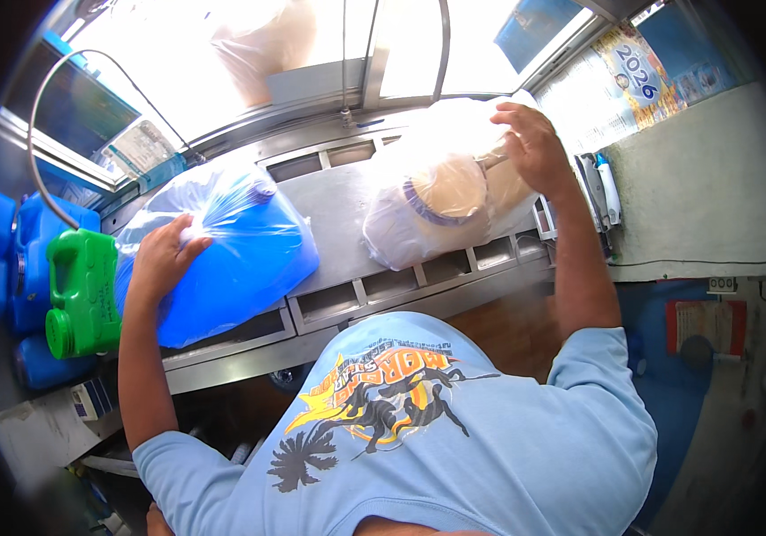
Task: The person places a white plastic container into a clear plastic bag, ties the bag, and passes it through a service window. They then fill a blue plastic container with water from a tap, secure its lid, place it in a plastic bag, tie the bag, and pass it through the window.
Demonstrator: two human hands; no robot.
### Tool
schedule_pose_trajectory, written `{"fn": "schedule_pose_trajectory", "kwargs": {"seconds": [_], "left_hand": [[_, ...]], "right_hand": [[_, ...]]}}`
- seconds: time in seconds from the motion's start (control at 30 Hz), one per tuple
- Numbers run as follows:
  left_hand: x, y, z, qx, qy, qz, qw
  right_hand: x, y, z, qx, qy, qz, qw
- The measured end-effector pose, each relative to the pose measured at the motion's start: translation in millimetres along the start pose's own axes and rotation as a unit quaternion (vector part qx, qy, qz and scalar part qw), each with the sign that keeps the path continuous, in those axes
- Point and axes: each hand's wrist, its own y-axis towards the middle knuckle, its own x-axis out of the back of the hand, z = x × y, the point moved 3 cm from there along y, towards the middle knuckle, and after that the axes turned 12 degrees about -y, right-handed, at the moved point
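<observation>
Left hand: fingers seemingly pinch bag over blue jug; right hand: cannot tell; hard tugging could tear bag

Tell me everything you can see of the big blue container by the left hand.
The blue container is bulky and rounded, apparently plastic, and covered in clear, wrinkled plastic film. A small round part, perhaps a cap, shows through near its far right. It sits on the metal counter, right of the green jug. The left hand touches the film; whether it grips is unclear. Its base is hidden.
</observation>
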Motion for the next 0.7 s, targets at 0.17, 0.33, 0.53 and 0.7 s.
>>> {"fn": "schedule_pose_trajectory", "kwargs": {"seconds": [0.17, 0.33, 0.53, 0.7], "left_hand": [[-14, -18, -60, -0.195, 0.188, -0.262, 0.926], [-48, -30, -141, -0.159, 0.174, -0.386, 0.892], [-93, -49, -206, -0.010, 0.123, -0.480, 0.869], [-167, -2, -232, 0.017, -0.369, -0.328, 0.869]], "right_hand": [[-30, -24, -125, -0.195, 0.020, 0.120, 0.973], [-77, -27, -198, -0.320, 0.197, 0.229, 0.898], [-109, -5, -223, -0.194, 0.396, 0.286, 0.851], [-77, 22, -239, -0.088, 0.564, 0.232, 0.788]]}}
